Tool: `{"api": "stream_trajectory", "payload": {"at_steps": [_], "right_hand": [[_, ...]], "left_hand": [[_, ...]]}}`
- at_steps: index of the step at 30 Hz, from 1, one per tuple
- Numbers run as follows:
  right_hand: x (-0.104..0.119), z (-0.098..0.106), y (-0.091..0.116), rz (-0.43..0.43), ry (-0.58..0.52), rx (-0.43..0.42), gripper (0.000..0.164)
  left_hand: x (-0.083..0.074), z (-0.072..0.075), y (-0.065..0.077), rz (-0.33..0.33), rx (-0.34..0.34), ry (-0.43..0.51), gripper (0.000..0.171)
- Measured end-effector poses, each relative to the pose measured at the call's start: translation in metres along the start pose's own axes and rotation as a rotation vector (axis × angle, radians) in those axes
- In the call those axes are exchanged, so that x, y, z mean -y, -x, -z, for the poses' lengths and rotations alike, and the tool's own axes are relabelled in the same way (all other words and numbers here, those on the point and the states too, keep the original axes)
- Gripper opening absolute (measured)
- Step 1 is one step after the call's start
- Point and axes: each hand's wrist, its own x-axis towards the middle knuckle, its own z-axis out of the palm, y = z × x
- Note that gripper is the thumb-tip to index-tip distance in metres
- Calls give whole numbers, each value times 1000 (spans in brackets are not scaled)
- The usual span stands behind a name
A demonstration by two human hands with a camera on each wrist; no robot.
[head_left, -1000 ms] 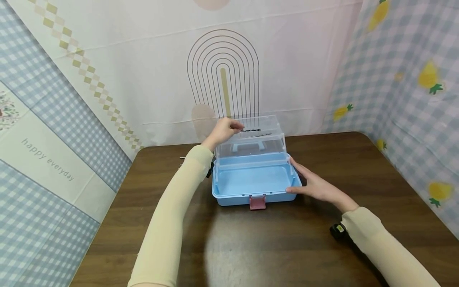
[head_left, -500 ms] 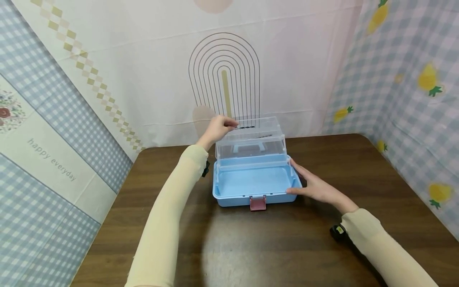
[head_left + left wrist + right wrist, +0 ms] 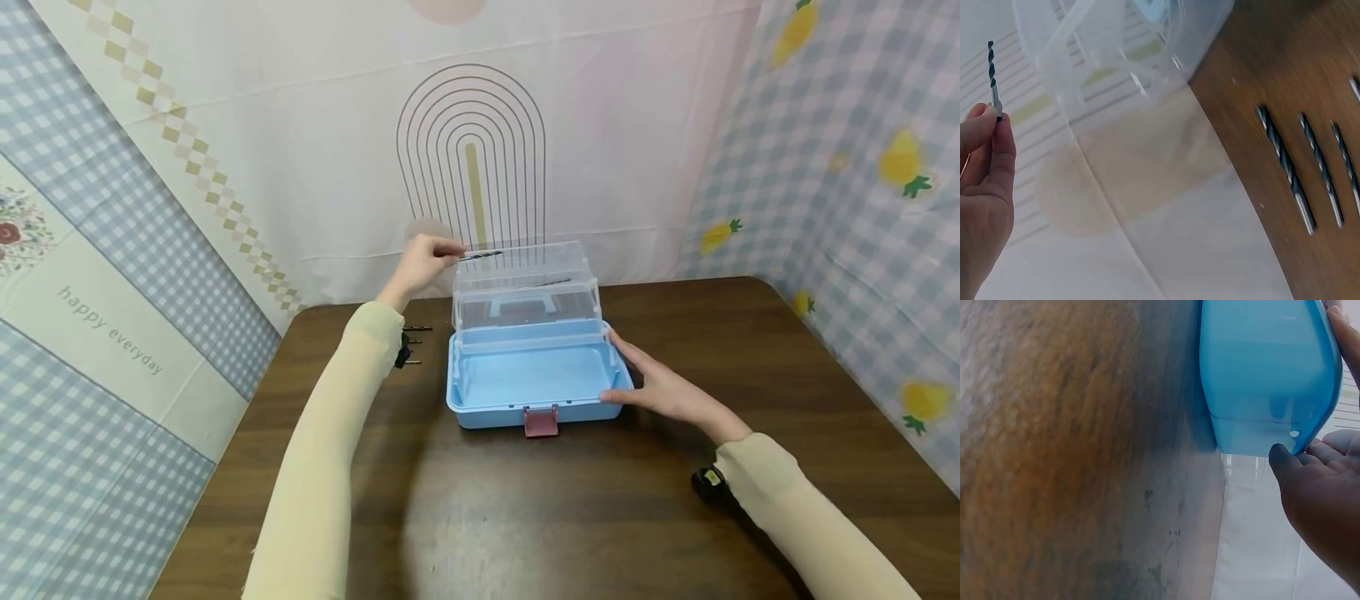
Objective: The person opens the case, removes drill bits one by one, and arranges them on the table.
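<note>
My left hand (image 3: 422, 265) pinches a dark twist drill bit (image 3: 992, 75) between thumb and fingertips. In the head view this bit overlaps the upper left of the raised clear tray. A second drill bit (image 3: 553, 282) lies in that clear tray (image 3: 525, 310) of the open light-blue toolbox (image 3: 536, 413). My right hand (image 3: 663, 392) holds the toolbox's right end, its thumb at the front corner and the other fingers farther back along the rim. The right wrist view shows the thumb against the blue wall (image 3: 1266, 369).
Several drill bits (image 3: 1285, 169) lie on the brown table (image 3: 570, 508) left of the toolbox, partly hidden by my left forearm in the head view. A dark red latch (image 3: 541, 422) hangs at the toolbox front. Patterned cloth (image 3: 337, 167) hangs behind the table.
My left hand has moved left and slightly up, carrying the drill bit toward the clear tray's left edge. The bits on the table show more now. My right hand stays on the toolbox.
</note>
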Motion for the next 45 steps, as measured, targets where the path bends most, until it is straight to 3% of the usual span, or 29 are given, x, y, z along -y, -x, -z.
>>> {"api": "stream_trajectory", "payload": {"at_steps": [7,15,18,26,33,45], "right_hand": [[-1,2,-1,-1,10,1,105],[-4,2,-1,11,16,-5,105],[-4,3,0,14,14,-8,105],[-3,5,0,5,15,-5,107],[-6,5,-2,-8,20,-12,107],[-6,6,-2,-16,19,-10,107]], "left_hand": [[15,21,13,25,-47,-20,24],[24,44,35,63,-75,37,25],[21,52,47,77,-70,56,26],[40,64,69,133,-33,50,29],[53,65,87,144,18,47,30],[78,45,119,236,110,93,28]]}}
